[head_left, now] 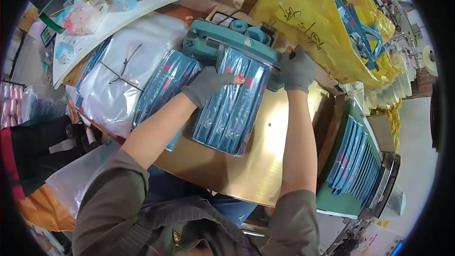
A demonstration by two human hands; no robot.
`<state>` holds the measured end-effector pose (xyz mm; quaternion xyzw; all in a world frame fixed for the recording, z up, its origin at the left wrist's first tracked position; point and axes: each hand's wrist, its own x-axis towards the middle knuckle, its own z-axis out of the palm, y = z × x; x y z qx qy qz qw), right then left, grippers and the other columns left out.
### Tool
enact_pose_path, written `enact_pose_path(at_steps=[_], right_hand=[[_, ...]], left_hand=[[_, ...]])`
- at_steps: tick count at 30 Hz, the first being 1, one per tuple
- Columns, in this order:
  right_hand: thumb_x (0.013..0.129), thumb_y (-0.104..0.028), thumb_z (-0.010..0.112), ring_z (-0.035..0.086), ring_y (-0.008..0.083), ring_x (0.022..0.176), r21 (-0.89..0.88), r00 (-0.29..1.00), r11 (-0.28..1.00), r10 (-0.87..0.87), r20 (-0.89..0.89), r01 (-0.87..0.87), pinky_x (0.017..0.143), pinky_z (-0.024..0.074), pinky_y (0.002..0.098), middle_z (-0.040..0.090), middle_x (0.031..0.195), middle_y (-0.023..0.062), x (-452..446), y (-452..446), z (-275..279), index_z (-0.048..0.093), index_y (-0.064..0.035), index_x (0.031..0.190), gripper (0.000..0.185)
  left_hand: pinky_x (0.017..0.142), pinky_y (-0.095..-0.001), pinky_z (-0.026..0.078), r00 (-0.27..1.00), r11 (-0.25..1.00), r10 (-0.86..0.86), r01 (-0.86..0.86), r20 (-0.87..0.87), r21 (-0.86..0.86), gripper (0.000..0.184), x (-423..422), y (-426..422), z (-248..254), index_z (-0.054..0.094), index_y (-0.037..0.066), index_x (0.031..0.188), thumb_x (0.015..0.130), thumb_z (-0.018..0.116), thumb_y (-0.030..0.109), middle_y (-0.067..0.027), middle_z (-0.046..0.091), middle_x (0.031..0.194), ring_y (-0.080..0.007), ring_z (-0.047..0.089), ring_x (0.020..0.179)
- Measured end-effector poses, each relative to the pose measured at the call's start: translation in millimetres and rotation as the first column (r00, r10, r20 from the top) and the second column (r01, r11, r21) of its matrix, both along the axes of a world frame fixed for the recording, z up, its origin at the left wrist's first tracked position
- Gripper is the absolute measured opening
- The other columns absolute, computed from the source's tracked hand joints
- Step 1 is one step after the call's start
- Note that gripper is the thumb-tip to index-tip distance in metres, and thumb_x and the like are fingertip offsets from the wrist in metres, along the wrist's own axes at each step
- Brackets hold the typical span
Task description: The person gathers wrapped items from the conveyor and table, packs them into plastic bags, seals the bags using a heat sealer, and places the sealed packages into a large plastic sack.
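Observation:
A clear plastic bag [230, 109] holding several flat blue packs with red marks lies with its upper end at the green impulse sealer [232, 38]. My left hand [208, 84], in a grey fingerless glove, lies on the upper part of this bag with its fingers stretched across it. At the right end of the sealer's long arm, my right hand [297, 68], gloved the same way, has its fingers curled round the arm's end. Part of that end is hidden by the hand. Left of my left hand lies another bagged bundle of blue packs [166, 85].
A stack of clear plastic bags [128, 61] tied with black cord lies at the left. Behind the sealer is a yellow sack [303, 14] with blue strips. A green tray [332, 204] with several blue packs stands at the right. A cluttered white shelf [156, 0] curves across the back.

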<state>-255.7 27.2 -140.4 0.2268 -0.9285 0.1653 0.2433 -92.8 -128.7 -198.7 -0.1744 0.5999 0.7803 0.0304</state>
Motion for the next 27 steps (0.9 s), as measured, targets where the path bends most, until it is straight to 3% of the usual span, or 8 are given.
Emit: enact_pose_path(at_steps=[2,6,11,13,18,20,24,27], right_hand=[[0.08,-0.03,0.055,0.06,0.0383,0.066,-0.012,0.999,1.0,0.007,-0.048,-0.008,0.059,0.0476,0.0462,0.061,0.068,0.0185,-3,4,-5,0.058,-0.006,0.071,0.026],[0.08,-0.029,0.055,0.061,0.037,0.069,-0.043,0.999,0.999,-0.03,0.019,0.03,0.062,0.0479,0.0456,0.062,0.07,0.0178,1,-2,-2,0.058,-0.0062,0.07,0.025],[0.082,-0.039,0.056,0.063,0.034,0.075,-0.068,0.991,0.997,-0.026,0.128,0.035,0.067,0.0484,0.0418,0.065,0.086,0.0183,16,10,-4,0.062,-0.004,0.094,0.037],[0.081,-0.046,0.06,0.063,0.0284,0.081,-0.516,0.969,0.822,0.174,-0.174,-0.241,0.071,0.0483,0.0386,0.063,0.1,0.017,37,24,-24,0.045,0.0017,0.125,0.067],[0.075,-0.026,0.073,0.058,0.0196,0.089,-0.832,0.566,0.547,0.657,0.498,0.098,0.084,0.0446,0.0328,0.062,0.104,0.0108,189,49,-92,0.049,0.0068,0.123,0.063],[0.074,-0.021,0.07,0.06,0.0202,0.087,-0.777,0.132,0.445,0.826,0.548,0.446,0.082,0.0467,0.0322,0.063,0.1,0.0107,198,62,-64,0.053,0.0068,0.116,0.053],[0.072,-0.022,0.07,0.062,0.0213,0.085,-0.814,-0.057,0.462,0.879,0.474,0.351,0.079,0.0494,0.033,0.063,0.099,0.0121,224,89,1,0.053,0.0067,0.113,0.053],[0.071,-0.021,0.07,0.054,0.0261,0.106,-0.854,0.107,0.498,0.851,0.514,0.15,0.09,0.0446,0.0374,0.054,0.118,0.0149,264,85,-18,0.04,0.0026,0.129,0.07]], left_hand=[[0.082,-0.0278,0.045,0.993,0.996,0.059,-0.051,-0.107,0.075,0.038,7,7,11,0.062,0.0,0.107,0.077,0.071,0.021,-0.0054,0.065,0.102,-0.0141,0.06,0.092],[0.085,-0.0366,0.046,0.86,0.547,0.334,-0.51,-0.385,-0.664,0.057,70,1,49,0.051,-0.003,0.114,0.077,0.07,0.035,-0.016,0.059,0.108,-0.0275,0.058,0.097],[0.092,-0.042,0.041,0.898,0.032,0.377,-0.255,-0.225,-0.966,0.063,150,-29,-1,0.045,-0.003,0.121,0.077,0.067,0.037,-0.0219,0.048,0.123,-0.0365,0.051,0.108],[0.096,-0.0433,0.038,0.933,-0.051,0.292,-0.206,-0.212,-0.977,0.067,152,-28,-1,0.037,-0.003,0.128,0.081,0.064,0.036,-0.025,0.044,0.126,-0.0378,0.044,0.116],[0.09,-0.0411,0.043,0.932,0.222,0.354,0.001,0.082,-0.975,0.079,158,-22,36,0.047,-0.007,0.12,0.069,0.071,0.048,-0.0254,0.053,0.116,-0.0359,0.055,0.105],[0.087,-0.0404,0.044,0.917,0.319,0.338,0.102,0.214,-0.942,0.08,167,-27,42,0.052,-0.008,0.116,0.066,0.072,0.05,-0.0261,0.058,0.109,-0.0354,0.058,0.101],[0.078,-0.0339,0.048,0.959,0.543,0.105,0.165,0.262,-0.823,0.064,183,-27,-27,0.067,-0.003,0.096,0.066,0.073,0.053,-0.0195,0.066,0.094,-0.0281,0.064,0.088],[0.081,-0.0345,0.048,0.944,0.932,0.315,-0.288,-0.1,0.222,0.027,223,60,-12,0.064,0.007,0.106,0.082,0.067,0.019,-0.0061,0.064,0.097,-0.0171,0.059,0.087]])
